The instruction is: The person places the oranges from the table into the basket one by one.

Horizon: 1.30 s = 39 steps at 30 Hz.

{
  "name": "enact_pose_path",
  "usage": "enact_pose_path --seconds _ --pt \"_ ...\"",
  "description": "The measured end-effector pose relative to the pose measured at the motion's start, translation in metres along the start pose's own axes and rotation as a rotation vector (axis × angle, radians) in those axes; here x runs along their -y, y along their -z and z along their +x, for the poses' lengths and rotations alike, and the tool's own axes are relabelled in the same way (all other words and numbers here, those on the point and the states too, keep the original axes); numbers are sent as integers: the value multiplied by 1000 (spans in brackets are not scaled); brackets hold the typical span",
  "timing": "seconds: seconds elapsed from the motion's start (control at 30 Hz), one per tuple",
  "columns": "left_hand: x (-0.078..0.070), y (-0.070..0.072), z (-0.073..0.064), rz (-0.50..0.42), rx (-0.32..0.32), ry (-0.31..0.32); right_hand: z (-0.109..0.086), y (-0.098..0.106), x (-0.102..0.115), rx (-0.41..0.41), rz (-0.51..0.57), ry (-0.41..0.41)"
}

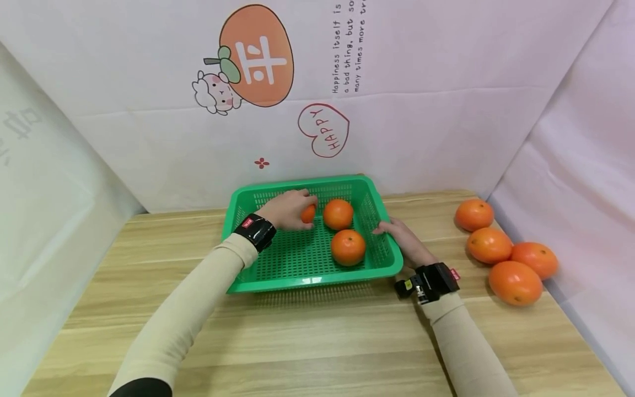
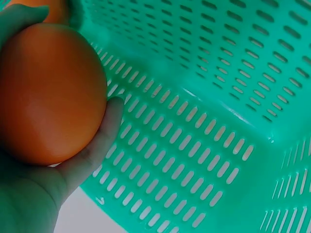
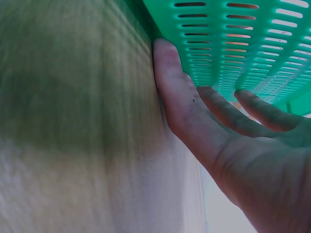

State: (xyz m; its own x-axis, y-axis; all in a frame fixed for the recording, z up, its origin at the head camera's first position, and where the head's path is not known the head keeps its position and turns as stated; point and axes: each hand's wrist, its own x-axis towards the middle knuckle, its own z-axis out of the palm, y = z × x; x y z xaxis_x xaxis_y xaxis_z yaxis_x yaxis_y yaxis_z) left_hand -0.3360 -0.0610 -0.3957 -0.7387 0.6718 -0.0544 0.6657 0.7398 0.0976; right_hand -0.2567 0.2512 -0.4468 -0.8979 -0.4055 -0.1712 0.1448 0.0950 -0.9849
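Note:
A green plastic basket (image 1: 312, 280) with slotted walls stands on the wooden table against the back cloth. My left hand (image 1: 288, 210) reaches inside it and grips an orange (image 2: 53, 97), with thumb and fingers on opposite sides. In the head view that fruit is mostly covered by the hand. Two more oranges, one farther back (image 1: 338, 214) and one nearer me (image 1: 348, 247), lie in the basket's right half. At the right end, my right hand (image 1: 404, 240) holds the basket by its rim, its fingers (image 3: 177, 92) against the outside wall close to the tabletop.
Several loose oranges (image 1: 516, 283) lie in a group on the right side of the table (image 1: 307, 342). White printed cloth (image 1: 397, 138) hangs behind the basket and along both sides. Each wrist wears a black camera band (image 1: 255, 231).

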Motion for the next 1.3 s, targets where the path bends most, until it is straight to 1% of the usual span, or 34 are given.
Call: enact_pose_path --seconds 0.17,0.27,0.43,0.67,0.77,0.9,1.3 --pt "-4 -7 3 55 51 -10 0 -1 -2 11 4 4" --pt "-5 -10 4 95 64 -22 0 -1 -2 10 0 7" --pt "-6 -15 5 143 50 -41 0 0 -1 3 5 3" --pt "-6 -24 9 210 37 -36 0 1 0 14 6 9" --pt "-7 -26 9 215 31 -26 0 0 0 17 9 6" --pt "-8 -29 9 198 31 -16 0 0 -1 20 7 5" --pt "-9 -29 6 180 -7 -32 0 2 0 9 5 -1"
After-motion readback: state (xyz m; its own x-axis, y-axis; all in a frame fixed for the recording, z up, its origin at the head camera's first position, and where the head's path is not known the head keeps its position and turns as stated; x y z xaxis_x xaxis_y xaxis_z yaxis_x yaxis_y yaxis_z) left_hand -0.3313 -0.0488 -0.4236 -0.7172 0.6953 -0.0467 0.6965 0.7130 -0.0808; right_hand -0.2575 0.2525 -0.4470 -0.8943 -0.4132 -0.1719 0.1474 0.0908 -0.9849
